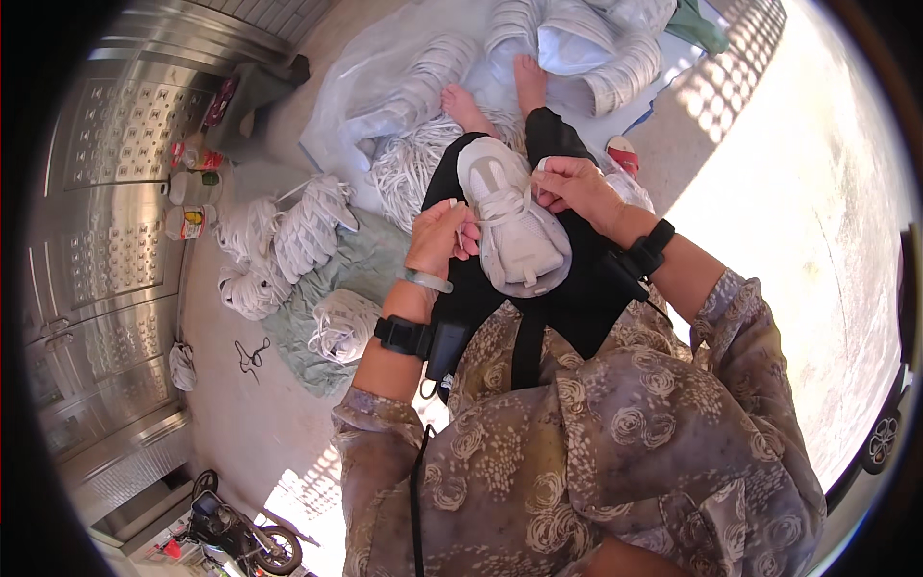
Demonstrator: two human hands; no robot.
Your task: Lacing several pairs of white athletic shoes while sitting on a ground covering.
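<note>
A pale white-grey sneaker (519, 248) rests on my lap, its toe pointing away from me. White shoelace (504, 206) crosses its front in several rows. At the shoe's left side my left hand (444, 237) is closed, pinching a lace end. My right hand (579, 196) is pinched on the other lace end at the right side, close to the upper. Small white coverings show on a finger or thumb of each hand. Inside the fingers, the lace tips are hidden.
Beyond my bare feet, nested white shoe parts (423, 82) lie on plastic sheeting. A heap of white laces (409, 173) sits by my legs. Bundled white pieces (312, 226) and another bundle (343, 327) are on a green cloth (361, 264). Jars (190, 221) stand near the metal door (106, 221).
</note>
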